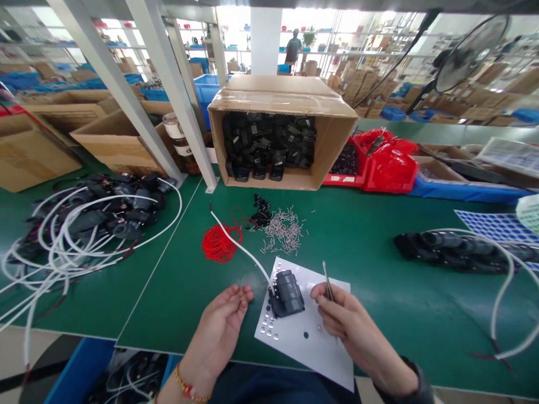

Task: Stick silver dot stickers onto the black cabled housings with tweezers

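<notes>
A dark grey plastic part (287, 292) with a white wire (240, 247) running from it lies on a white paper sheet (314, 336) dotted with small shiny pieces. My left hand (223, 322) rests palm up just left of the part, fingers loosely curled, holding nothing visible. My right hand (343, 317) sits right of the part and pinches metal tweezers (327, 279), tips pointing up and away.
A red wire coil (219, 242), metal pins (286, 230) and small black bits lie ahead. An open cardboard box (278, 132) of black parts stands behind. Wired black parts are piled left (90, 216) and right (457, 251). Red bins (379, 163) stand at right.
</notes>
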The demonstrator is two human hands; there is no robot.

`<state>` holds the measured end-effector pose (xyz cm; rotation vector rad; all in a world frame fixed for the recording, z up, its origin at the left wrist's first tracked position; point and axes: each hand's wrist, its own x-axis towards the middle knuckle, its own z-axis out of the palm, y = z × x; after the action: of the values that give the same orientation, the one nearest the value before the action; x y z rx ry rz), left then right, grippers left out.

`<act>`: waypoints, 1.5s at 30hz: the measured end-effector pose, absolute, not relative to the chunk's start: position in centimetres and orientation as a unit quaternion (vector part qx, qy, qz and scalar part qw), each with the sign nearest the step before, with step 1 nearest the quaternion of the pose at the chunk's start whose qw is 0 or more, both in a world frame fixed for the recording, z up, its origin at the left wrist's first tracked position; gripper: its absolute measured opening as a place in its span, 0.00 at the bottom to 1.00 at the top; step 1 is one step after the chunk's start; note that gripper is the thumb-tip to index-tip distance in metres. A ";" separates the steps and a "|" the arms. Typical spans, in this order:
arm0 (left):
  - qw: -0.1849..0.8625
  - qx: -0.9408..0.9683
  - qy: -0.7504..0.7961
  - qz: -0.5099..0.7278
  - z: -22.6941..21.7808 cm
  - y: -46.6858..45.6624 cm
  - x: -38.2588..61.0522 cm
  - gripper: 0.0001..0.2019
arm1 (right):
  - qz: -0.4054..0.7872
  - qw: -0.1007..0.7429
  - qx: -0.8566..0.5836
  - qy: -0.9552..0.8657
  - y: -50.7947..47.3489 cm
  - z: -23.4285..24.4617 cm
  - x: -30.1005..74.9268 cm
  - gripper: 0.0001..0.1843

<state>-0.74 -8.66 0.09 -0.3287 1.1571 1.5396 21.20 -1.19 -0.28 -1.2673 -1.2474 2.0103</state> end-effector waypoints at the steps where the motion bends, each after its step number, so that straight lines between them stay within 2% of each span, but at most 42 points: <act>1: 0.573 -0.136 0.494 0.640 0.0 -8.7 -0.3 0.12 | 0.730 0.235 -0.469 -0.438 -2.3 -0.9 21.0 0.18; 5: 0.604 -0.039 0.502 0.617 -1.1 -9.1 1.3 0.05 | 0.554 0.323 -0.545 -0.540 -4.3 -3.1 20.0 0.17; 10: 0.589 0.103 0.544 0.589 -2.4 -10.2 1.8 0.20 | 0.385 0.316 -0.549 -0.671 -4.5 -3.7 19.9 0.07; 14: 0.552 0.097 0.590 0.581 -2.7 -10.7 1.7 0.26 | 0.289 0.323 -0.484 -0.760 -4.6 -4.2 20.3 0.05; 17: 0.569 0.090 0.579 0.576 -2.4 -10.9 1.8 0.33 | 0.239 0.334 -0.438 -0.800 -5.0 -4.8 20.6 0.07; 19: 0.588 0.112 0.562 0.571 -2.1 -10.9 2.1 0.33 | 0.215 0.335 -0.425 -0.813 -5.3 -5.0 20.8 0.09; 21: 0.580 0.158 0.562 0.569 -1.9 -10.9 2.4 0.28 | 0.191 0.337 -0.423 -0.819 -5.7 -5.2 20.9 0.11; 25: 0.457 0.270 0.614 0.584 -2.6 -10.8 2.6 0.11 | 0.175 0.324 -0.421 -0.829 -6.3 -5.5 21.2 0.14; 28: 0.340 0.357 0.639 0.590 -3.5 -10.8 2.6 0.07 | 0.185 0.319 -0.412 -0.833 -6.6 -5.7 21.5 0.16; 31: 0.312 0.414 0.652 0.554 -4.0 -10.9 2.8 0.04 | 0.214 0.307 -0.407 -0.833 -6.9 -5.6 21.7 0.18; 36: 0.301 0.489 0.658 0.486 -3.8 -10.9 2.9 0.05 | 0.261 0.287 -0.411 -0.825 -7.1 -5.1 21.6 0.19; 45: 0.265 0.576 0.634 0.442 -4.3 -11.2 0.8 0.08 | 0.280 0.266 -0.403 -0.830 -7.0 -5.2 21.7 0.19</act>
<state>0.83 -11.23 -4.25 1.5564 1.7121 1.1952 21.66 -6.99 -5.20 -1.0872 -2.2406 0.7561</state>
